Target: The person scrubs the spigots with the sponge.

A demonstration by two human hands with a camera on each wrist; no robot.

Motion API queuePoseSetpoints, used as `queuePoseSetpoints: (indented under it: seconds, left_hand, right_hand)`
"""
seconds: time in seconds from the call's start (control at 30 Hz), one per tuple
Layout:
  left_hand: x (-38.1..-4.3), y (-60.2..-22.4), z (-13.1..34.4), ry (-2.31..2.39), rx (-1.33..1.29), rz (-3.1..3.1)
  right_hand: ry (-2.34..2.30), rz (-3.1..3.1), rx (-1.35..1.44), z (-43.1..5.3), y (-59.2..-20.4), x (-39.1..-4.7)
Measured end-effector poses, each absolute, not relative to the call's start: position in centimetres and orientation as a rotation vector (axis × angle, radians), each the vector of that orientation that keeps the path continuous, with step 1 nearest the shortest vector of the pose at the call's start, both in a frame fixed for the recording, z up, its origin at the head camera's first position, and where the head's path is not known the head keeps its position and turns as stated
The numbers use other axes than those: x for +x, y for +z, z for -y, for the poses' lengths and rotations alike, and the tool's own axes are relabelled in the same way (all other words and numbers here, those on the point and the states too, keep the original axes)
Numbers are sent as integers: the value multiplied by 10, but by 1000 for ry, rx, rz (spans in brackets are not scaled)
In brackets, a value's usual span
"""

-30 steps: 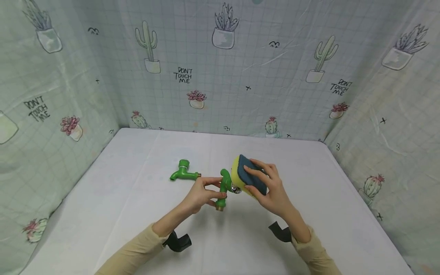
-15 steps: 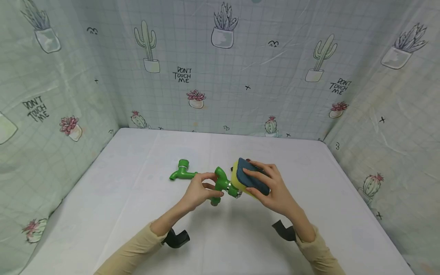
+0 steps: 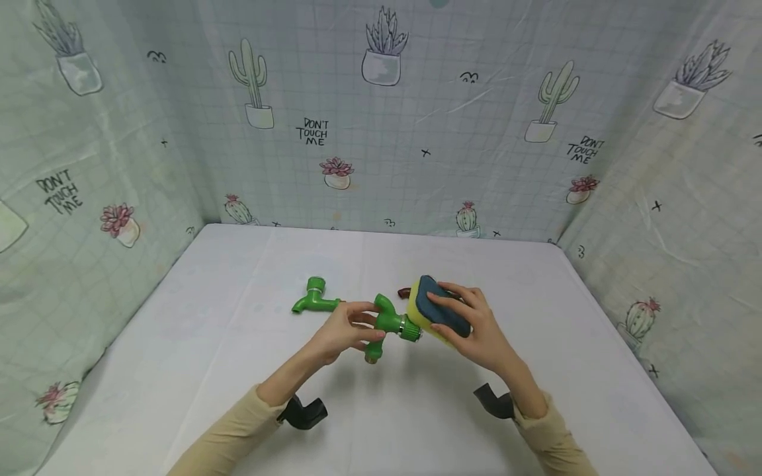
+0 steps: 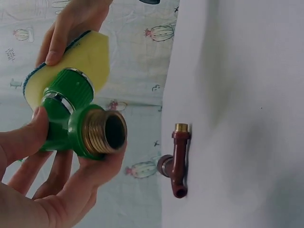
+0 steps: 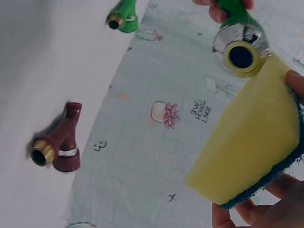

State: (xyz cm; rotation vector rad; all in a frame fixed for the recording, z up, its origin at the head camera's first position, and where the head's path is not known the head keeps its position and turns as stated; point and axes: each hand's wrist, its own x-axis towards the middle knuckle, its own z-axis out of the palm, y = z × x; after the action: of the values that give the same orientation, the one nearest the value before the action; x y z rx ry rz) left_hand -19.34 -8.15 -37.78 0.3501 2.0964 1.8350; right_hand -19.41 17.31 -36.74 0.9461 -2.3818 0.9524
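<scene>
My left hand (image 3: 339, 334) grips a green water tap (image 3: 388, 322) above the table, thumb on one side and fingers on the other. Its ribbed knob points right, and the threaded brass inlet (image 4: 97, 133) shows large in the left wrist view. In my right hand (image 3: 476, 330) is a sponge (image 3: 443, 311) with a yellow foam side and a dark blue scouring side. The foam faces the tap, right at the knob's end. My right fingers lie over the scouring side. In the right wrist view the foam (image 5: 251, 142) overlaps the tap's silvery end.
Another green tap (image 3: 315, 303) lies on the white table (image 3: 268, 264) behind my left hand. A dark red tap (image 4: 178, 156) lies further back, mostly hidden by the sponge in the head view. Black curved pieces (image 3: 305, 413) stick out at both wrists. Cactus-print cloth (image 3: 381, 165) surrounds the table.
The held tap has turned and shifted slightly left, so its knob now shows, pointing right. The sponge has moved a little right and down. One end of the dark red tap has come into view.
</scene>
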Motion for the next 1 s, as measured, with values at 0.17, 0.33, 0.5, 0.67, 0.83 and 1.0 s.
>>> queuePoseSetpoints:
  seconds: [0.17,0.33,0.5,0.67,0.83,1.0]
  left_hand:
    - [-198,-373,78,1859,354,-2273]
    - [-206,-366,73,1901,295,-2332]
    - [-211,-360,69,1931,227,-2346]
    - [-209,-357,68,1964,186,-2372]
    - [-203,-359,68,1951,224,-2444]
    - [-199,-360,67,1923,313,-2500]
  right_hand:
    - [860,2347,954,-168,-365,-194]
    - [832,2321,911,-165,-361,-201]
    - [861,2304,887,-163,-353,-205]
    - [838,2311,888,-159,-347,-207]
    - [795,2346,907,-154,-345,-209]
    - [816,2420,862,-149,-344,-214]
